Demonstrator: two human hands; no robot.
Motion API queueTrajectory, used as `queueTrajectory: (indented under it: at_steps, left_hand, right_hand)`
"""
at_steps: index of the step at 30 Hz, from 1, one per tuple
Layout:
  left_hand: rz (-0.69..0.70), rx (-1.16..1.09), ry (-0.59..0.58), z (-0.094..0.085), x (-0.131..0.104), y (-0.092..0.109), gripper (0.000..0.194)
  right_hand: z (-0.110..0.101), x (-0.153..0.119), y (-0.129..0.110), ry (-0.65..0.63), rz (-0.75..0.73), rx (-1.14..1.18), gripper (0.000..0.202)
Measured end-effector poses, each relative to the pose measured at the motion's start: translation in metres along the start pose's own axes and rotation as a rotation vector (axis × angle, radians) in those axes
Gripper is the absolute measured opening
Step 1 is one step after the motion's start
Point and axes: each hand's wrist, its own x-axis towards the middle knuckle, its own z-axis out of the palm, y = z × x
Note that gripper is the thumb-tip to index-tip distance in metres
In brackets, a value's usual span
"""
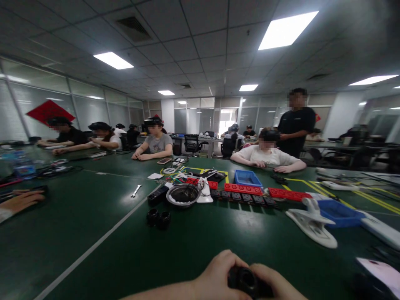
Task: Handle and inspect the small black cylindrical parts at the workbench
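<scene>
At the bottom of the head view, my left hand (222, 274) and my right hand (276, 280) close around a dark black piece (248, 278) from either side. It shows a round, ring-like opening facing up; the rest is covered by fingers or cut off by the frame edge, so its kind is unclear. Forward and left of my hands, a pair of black rounded parts (158, 218) with ring-like openings stands on the green table (131, 250). Neither hand touches them.
Beyond them are a metal bowl (183, 202), a wrench (136, 191), red and black strips (243, 189), a blue tray (248, 178) and a white clamp-like stand (311, 227). Another person's hand (23, 202) rests at the left edge. Several people sit around the table.
</scene>
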Motion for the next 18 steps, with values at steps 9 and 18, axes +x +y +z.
queueTrajectory:
  at_steps: [9, 18]
  left_hand:
    - [-0.089, 0.091, 0.081, 0.006, -0.001, 0.013, 0.044]
    - [-0.015, 0.11, -0.011, 0.0, -0.002, 0.024, 0.038]
  right_hand:
    - [0.023, 0.004, 0.006, 0.26, 0.054, -0.386, 0.045]
    - [-0.001, -0.006, 0.0, 0.008, -0.151, -0.214, 0.045]
